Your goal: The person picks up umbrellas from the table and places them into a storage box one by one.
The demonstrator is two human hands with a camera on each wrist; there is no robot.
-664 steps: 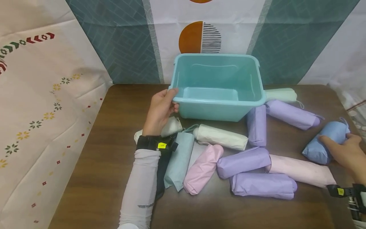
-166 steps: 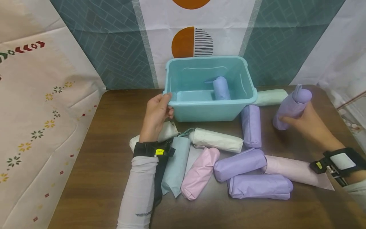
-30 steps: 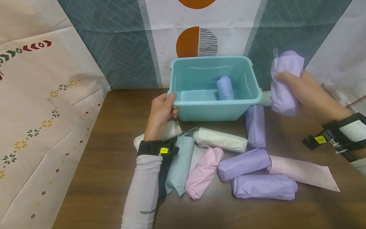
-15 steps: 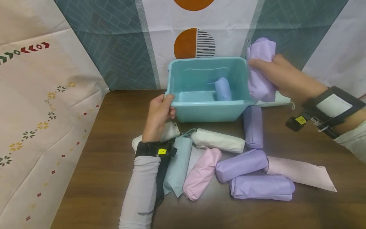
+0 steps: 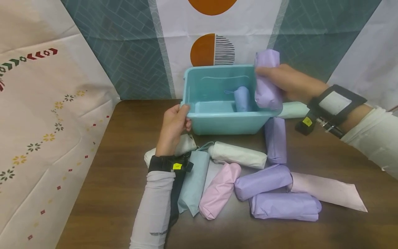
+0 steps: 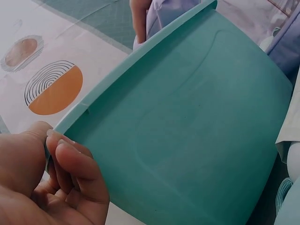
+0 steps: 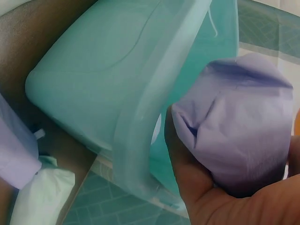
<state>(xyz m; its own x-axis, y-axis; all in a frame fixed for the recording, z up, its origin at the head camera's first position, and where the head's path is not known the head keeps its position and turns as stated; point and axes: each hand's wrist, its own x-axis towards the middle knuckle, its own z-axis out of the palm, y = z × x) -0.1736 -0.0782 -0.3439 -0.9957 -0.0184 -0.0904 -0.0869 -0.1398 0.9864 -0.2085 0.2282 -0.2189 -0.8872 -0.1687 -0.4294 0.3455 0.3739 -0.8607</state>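
Observation:
A teal plastic bin point(image 5: 224, 124) stands at the back of the table. My left hand point(image 5: 173, 126) pinches its front left rim between thumb and fingers, which the left wrist view shows up close. Over the bin's right end, my right hand point(image 5: 289, 81) grips a lilac folded umbrella point(image 5: 268, 91), held nearly upright. In the right wrist view that umbrella point(image 7: 239, 126) is beside the bin's rim, its end towards the camera. Inside the bin, a blue folded umbrella point(image 5: 242, 98) leans by the front wall. Its lower end is hidden.
Several folded umbrellas lie in front of the bin: white point(image 5: 237, 154), teal point(image 5: 194, 181), pink point(image 5: 220, 190), lilac point(image 5: 286, 206) and pale pink point(image 5: 328, 191). A pale green one point(image 5: 293, 110) lies at the bin's right. Patterned cloth point(image 5: 136, 52) hangs behind the table.
Earlier, my right hand held a blue umbrella, which now lies in the bin. Over the last second, it has carried the lilac umbrella left, over the bin. My left hand stays on the rim.

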